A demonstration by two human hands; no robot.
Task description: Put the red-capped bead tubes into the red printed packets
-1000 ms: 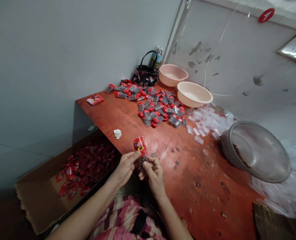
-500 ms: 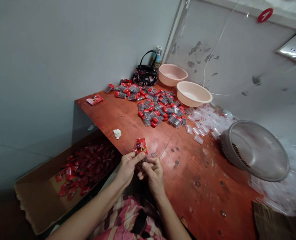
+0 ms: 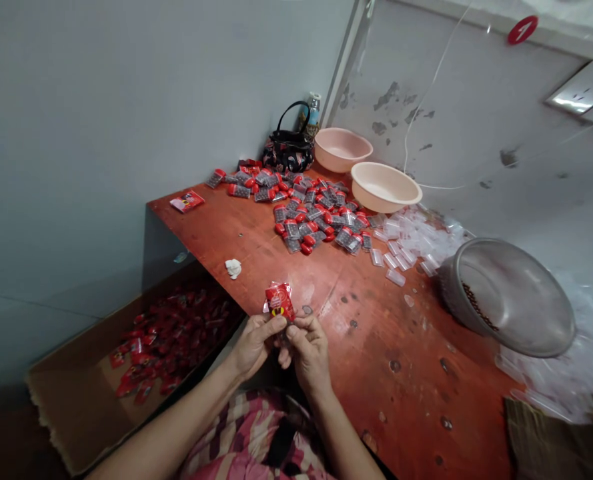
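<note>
Both my hands meet at the near edge of a red-brown wooden table (image 3: 376, 347). My left hand (image 3: 253, 343) and my right hand (image 3: 309, 350) pinch a small red printed packet (image 3: 279, 301) that sticks up between the fingertips. Something small and clear sits under the packet, mostly hidden by my fingers. A pile of red-capped clear vials (image 3: 306, 210) lies at the far side of the table. Empty clear vials (image 3: 406, 243) lie scattered to its right.
A cardboard box (image 3: 76, 413) holding red packets stands on the floor at left. Two pink basins (image 3: 385, 187) and a black handbag (image 3: 289, 153) sit at the back. A metal bowl (image 3: 511, 297) tilts at right beside clear plastic bags. A loose red packet (image 3: 187, 201) and a white scrap (image 3: 233, 268) lie on the table.
The red packet has turned and tilted between my fingertips and sits slightly lower. My hands have closed in a little more around it.
</note>
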